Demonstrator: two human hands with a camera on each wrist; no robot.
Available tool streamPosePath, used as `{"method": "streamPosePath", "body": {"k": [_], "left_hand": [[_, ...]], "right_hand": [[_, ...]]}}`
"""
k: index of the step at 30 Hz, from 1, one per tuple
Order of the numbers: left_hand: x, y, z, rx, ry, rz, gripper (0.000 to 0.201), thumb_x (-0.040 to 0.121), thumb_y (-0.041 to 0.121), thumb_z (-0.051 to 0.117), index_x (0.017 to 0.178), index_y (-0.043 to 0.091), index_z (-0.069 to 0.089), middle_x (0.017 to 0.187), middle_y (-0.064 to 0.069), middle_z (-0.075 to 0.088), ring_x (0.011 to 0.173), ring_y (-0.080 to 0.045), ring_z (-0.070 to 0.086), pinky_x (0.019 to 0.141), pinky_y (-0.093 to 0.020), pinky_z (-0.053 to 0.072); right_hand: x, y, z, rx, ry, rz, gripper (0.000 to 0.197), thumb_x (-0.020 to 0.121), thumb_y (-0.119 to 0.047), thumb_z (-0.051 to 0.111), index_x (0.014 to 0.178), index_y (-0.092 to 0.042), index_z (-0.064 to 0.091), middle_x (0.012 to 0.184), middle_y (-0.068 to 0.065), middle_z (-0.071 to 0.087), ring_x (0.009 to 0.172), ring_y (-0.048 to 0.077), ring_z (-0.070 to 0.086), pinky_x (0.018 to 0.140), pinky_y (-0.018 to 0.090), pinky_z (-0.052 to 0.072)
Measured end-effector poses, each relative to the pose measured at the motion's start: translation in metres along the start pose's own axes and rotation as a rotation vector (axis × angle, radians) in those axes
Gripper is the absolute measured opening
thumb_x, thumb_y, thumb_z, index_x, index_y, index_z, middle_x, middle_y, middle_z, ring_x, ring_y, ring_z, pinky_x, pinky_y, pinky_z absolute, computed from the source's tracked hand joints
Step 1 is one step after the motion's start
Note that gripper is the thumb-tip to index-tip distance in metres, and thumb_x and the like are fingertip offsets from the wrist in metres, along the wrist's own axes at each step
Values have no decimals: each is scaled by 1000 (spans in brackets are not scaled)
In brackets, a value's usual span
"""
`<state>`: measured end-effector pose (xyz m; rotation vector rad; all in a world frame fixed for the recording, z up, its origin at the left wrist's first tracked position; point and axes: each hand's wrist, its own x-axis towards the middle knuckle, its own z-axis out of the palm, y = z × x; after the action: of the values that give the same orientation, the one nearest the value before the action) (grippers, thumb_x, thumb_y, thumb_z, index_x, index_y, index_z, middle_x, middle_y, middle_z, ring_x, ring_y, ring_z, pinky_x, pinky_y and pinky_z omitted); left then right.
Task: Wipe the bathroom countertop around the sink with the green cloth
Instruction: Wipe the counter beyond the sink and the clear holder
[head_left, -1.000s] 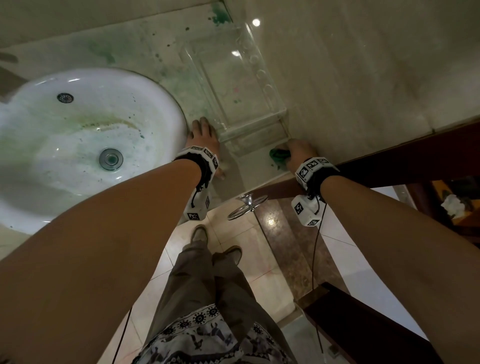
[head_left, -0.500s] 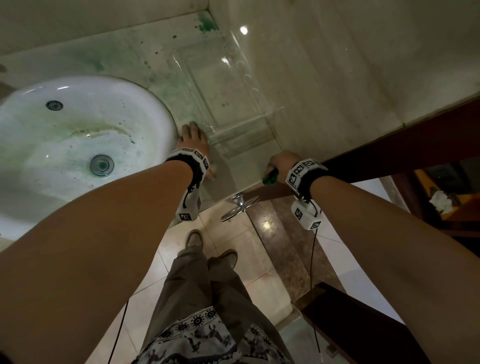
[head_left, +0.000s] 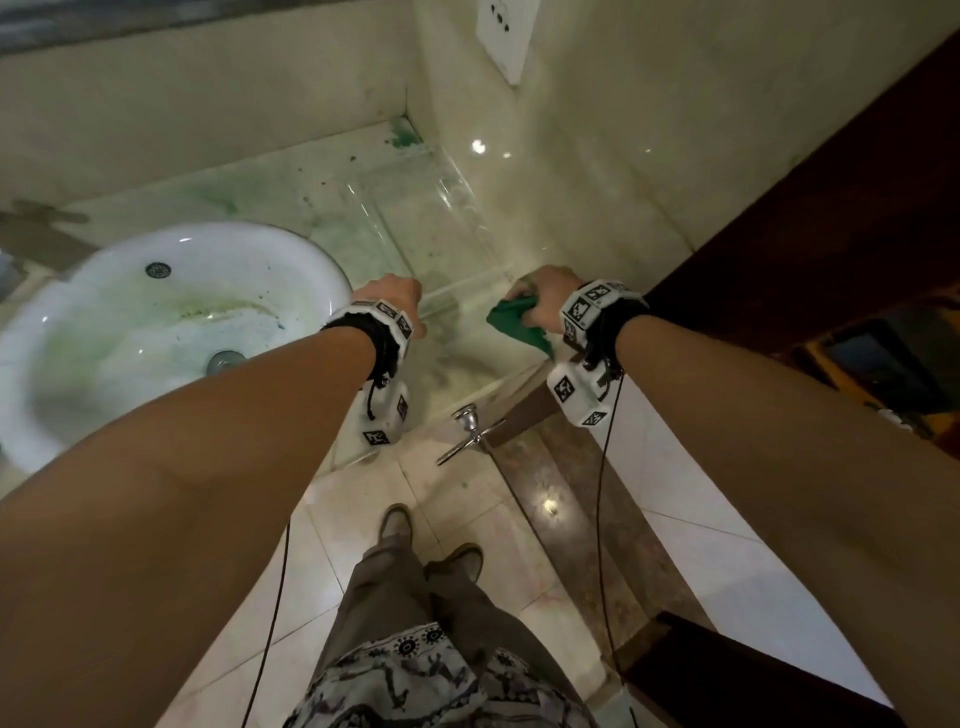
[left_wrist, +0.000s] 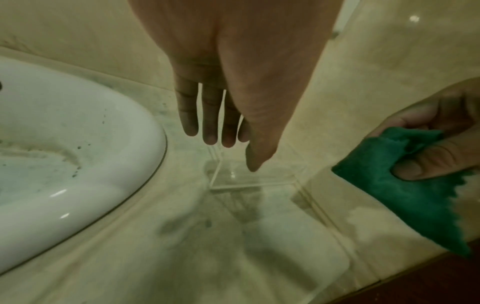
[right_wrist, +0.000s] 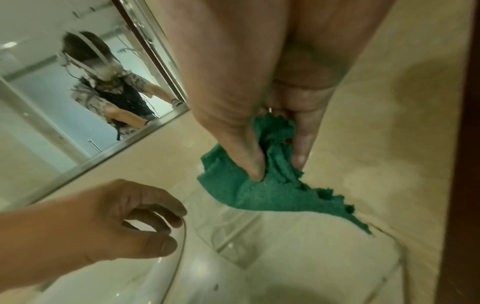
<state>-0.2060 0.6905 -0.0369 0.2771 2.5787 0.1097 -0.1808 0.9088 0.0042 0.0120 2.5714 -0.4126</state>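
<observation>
The green cloth (head_left: 517, 325) is bunched in my right hand (head_left: 545, 299), held just above the front right corner of the pale, green-stained countertop (head_left: 291, 202). In the right wrist view my thumb and fingers (right_wrist: 253, 164) pinch the cloth (right_wrist: 267, 191), and its loose end hangs down. My left hand (head_left: 397, 296) hovers between the white sink (head_left: 156, 322) and the cloth, holding nothing. In the left wrist view its fingers (left_wrist: 210, 123) hang relaxed above the corner of a clear plastic tray (left_wrist: 254, 176). A darker wet patch lies on the countertop (left_wrist: 233, 257) below.
The clear tray (head_left: 431, 228) lies on the counter against the right wall. A white wall socket (head_left: 504, 36) sits above it, and a dark wooden door frame (head_left: 779, 208) borders the right side. A chrome valve (head_left: 467, 426) juts out below the counter edge. A mirror (right_wrist: 64, 82) hangs behind the sink.
My right hand has lifted the cloth off the counter's front right corner. My left hand has come up off the countertop beside the sink, and my head view has tilted upward.
</observation>
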Motion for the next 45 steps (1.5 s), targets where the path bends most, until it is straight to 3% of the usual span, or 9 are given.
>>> {"method": "streamPosePath", "body": {"k": [8, 13, 18, 23, 26, 32, 37, 41, 45], "left_hand": [[-39, 23, -48, -299, 159, 132, 64, 79, 31, 73, 137, 17, 52, 130, -2, 63, 115, -25, 62, 97, -32, 50], [-46, 33, -69, -405, 220, 220, 65, 74, 34, 79, 133, 17, 56, 125, -1, 65, 108, -23, 65, 91, -27, 49], [-40, 38, -87, -390, 266, 273, 45, 72, 33, 80, 112, 17, 69, 107, -3, 73, 97, -25, 68, 89, -36, 56], [-16, 26, -114, -318, 276, 239, 34, 70, 33, 79, 97, 13, 73, 90, -7, 71, 84, -28, 66, 72, -34, 54], [4, 12, -132, -271, 248, 242, 30, 73, 31, 78, 92, 10, 70, 79, -6, 63, 74, -26, 58, 62, -30, 42], [54, -30, -161, -149, 212, 240, 27, 79, 25, 74, 103, 12, 70, 81, -5, 60, 73, -25, 54, 63, -27, 38], [94, -71, -173, -132, 212, 162, 25, 81, 22, 71, 102, 9, 69, 98, -14, 71, 92, -34, 67, 73, -35, 53], [126, -107, -176, -161, 213, 80, 29, 82, 25, 71, 104, 8, 68, 99, -14, 71, 90, -35, 68, 75, -37, 57], [156, -135, -173, -208, 228, 51, 22, 85, 18, 68, 105, 10, 67, 100, -16, 71, 88, -35, 67, 73, -37, 54]], "right_hand": [[-17, -26, -42, 44, 165, -119, 36, 75, -4, 67, 105, -24, 73, 110, 4, 71, 100, 24, 65, 85, 24, 51], [-19, -37, -55, 70, 186, -157, 32, 73, -5, 70, 100, -23, 74, 102, 2, 71, 93, 20, 65, 81, 26, 53], [-13, -50, -68, 162, 262, -184, 20, 71, -2, 69, 84, -17, 69, 91, 3, 67, 82, 20, 62, 73, 28, 53], [14, -72, -81, 189, 284, -177, 24, 64, -3, 73, 76, -20, 60, 92, 4, 69, 74, 19, 58, 63, 23, 44], [35, -93, -93, 167, 279, -177, 25, 63, -5, 74, 77, -19, 59, 96, 5, 70, 79, 22, 61, 67, 23, 45], [89, -131, -107, 196, 248, -133, 24, 68, -4, 68, 79, -22, 58, 102, 4, 69, 90, 25, 64, 72, 25, 49], [130, -143, -108, 139, 189, -82, 35, 77, -3, 62, 110, -15, 63, 104, 3, 62, 92, 24, 60, 80, 27, 50], [160, -146, -99, 136, 166, -30, 25, 80, -5, 60, 100, -19, 63, 101, 4, 61, 88, 25, 60, 72, 24, 45], [190, -144, -90, 85, 87, 54, 28, 84, -14, 63, 111, -19, 61, 117, 6, 60, 92, 28, 58, 81, 30, 50]]}}
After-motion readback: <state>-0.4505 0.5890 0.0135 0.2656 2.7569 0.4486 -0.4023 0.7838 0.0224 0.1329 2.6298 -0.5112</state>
